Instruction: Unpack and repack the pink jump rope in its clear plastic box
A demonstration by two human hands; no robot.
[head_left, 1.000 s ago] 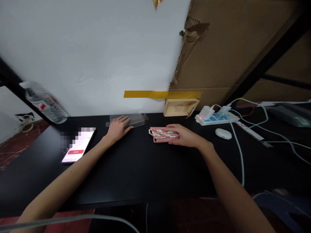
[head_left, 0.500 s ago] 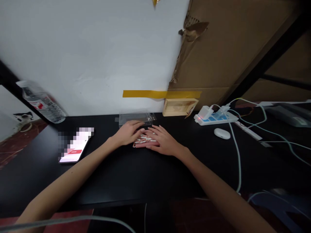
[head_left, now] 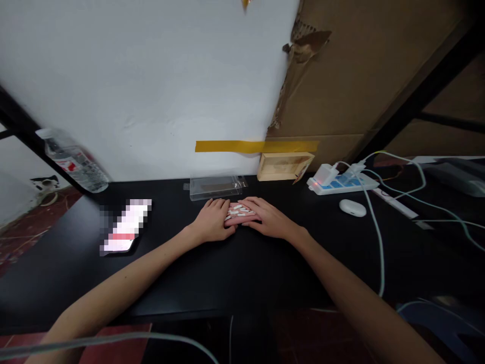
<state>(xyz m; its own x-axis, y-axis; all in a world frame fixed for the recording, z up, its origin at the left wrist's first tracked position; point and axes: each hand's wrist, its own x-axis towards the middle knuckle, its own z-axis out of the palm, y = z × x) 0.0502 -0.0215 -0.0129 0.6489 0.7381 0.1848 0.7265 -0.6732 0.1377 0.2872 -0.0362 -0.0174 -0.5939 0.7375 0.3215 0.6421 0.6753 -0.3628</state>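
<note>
A small heap of pink sticks with white ends lies on the black table, just in front of a clear plastic box. My left hand presses against the heap's left side with its fingers together. My right hand covers the heap's right side, fingers laid over the sticks. The two hands meet around the heap and hide most of it.
A lit phone lies at the left and a water bottle leans by the wall. At the right are a wooden box, a power strip, a white oval case and trailing cables. Cardboard stands behind.
My right hand slid the heap of sticks leftward across the table. My left hand left the clear box and came in against the heap, so both hands now enclose it.
</note>
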